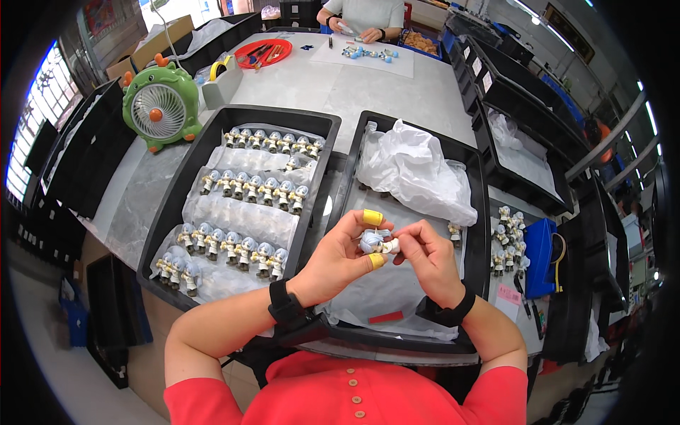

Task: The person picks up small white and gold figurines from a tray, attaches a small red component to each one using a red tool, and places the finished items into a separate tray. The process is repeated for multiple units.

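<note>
You are pinching the small figurine (pixel 375 243) between both hands, left hand (pixel 338 256) and right hand (pixel 429 256), above the right tray (pixel 482 212), steadying it for close handling.

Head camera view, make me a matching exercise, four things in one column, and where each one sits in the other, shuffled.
Things:
1. small figurine
2. green fan
3. crumpled white plastic sheet
4. red round tray

Places:
A. far end of the table
B. between both hands' fingers
C. in the right black tray
D. left of the left black tray

Pairs: 1-B, 2-D, 3-C, 4-A
</note>
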Motion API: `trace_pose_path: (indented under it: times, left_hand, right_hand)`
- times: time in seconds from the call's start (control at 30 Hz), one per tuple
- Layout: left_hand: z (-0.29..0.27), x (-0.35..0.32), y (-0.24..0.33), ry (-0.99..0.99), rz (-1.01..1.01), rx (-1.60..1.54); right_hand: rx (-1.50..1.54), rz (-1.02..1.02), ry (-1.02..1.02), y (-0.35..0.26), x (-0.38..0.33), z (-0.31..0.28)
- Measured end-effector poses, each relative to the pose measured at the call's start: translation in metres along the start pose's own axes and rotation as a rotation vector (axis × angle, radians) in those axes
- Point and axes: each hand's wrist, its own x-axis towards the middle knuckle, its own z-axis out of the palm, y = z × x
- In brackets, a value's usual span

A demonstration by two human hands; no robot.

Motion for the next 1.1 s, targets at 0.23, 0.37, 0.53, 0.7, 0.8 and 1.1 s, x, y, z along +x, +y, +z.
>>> trace_pose_path:
  times: [0.23, 0.37, 0.53, 0.7, 0.8, 1.1]
  left_hand:
    - [-0.005, 0.005, 0.003, 0.124, -0.065, -0.205]
    - [-0.007, 0.005, 0.003, 0.109, -0.088, -0.267]
    - [-0.010, 0.007, 0.003, 0.089, -0.087, -0.285]
    - [-0.011, 0.007, -0.001, 0.139, -0.065, -0.242]
    - [-0.010, 0.006, 0.003, 0.193, -0.108, -0.198]
    - [-0.011, 0.005, 0.007, 0.208, -0.151, -0.086]
  right_hand:
    - [0.237, -0.005, -0.006, 0.005, -0.001, 0.005]
    - [0.334, 0.026, -0.050, 0.008, -0.001, 0.008]
    - [0.403, 0.076, -0.061, 0.008, -0.001, 0.008]
    - [0.425, 0.043, 0.001, 0.010, -0.001, 0.010]
    - [0.349, 0.051, 0.031, 0.009, -0.002, 0.008]
    - [0.298, 0.058, 0.059, 0.007, -0.003, 0.007]
